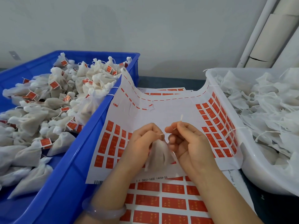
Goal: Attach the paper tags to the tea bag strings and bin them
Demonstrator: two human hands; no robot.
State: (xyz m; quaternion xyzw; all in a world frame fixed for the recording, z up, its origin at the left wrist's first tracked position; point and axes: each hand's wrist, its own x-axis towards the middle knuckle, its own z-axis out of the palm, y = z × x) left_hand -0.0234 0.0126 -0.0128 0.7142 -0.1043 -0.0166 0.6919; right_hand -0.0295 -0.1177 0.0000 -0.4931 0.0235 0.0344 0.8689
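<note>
A white mesh tea bag (pixel 159 152) hangs between my two hands over a sheet of red paper tags (pixel 111 143). My left hand (pixel 142 143) pinches the gathered top of the bag. My right hand (pixel 187 143) pinches the bag's thin white string (pixel 180 118), whose end sticks up above my fingers. The blue bin (pixel 77 159) on the left holds several tea bags with red tags on their strings. The white bin (pixel 249 159) on the right holds several untagged tea bags.
More sheets of red tags (pixel 169 202) lie under the top sheet, which curls up against both bins. A pale bangle (pixel 103 211) is on my left wrist. Cardboard tubes (pixel 267 34) lean on the wall at the back right.
</note>
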